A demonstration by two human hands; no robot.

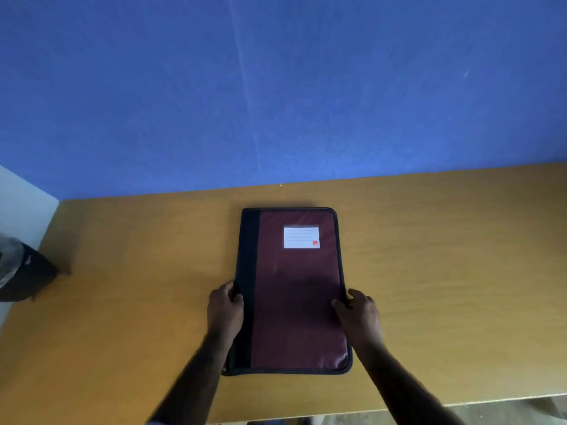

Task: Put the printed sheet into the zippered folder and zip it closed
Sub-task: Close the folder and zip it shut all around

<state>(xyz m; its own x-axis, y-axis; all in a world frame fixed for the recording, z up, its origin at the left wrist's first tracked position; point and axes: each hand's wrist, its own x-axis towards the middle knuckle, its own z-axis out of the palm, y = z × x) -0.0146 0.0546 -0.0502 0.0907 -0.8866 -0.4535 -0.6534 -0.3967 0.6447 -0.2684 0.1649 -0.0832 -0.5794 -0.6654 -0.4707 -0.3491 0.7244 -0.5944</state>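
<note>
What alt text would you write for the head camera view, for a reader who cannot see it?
A closed maroon zippered folder with a black spine lies flat on a wooden table, the left hand on its spine edge and the right hand on its opposite edge. A white label sits on the cover. A blue wall stands behind.

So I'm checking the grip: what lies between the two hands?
In the head view, only the closed folder lies between the left hand and the right hand; each hand touches one long edge.

A closed maroon zippered folder (296, 289) lies mid-worktop (122, 302), its long sides held by the left hand (225, 308) and right hand (359, 314).
</note>
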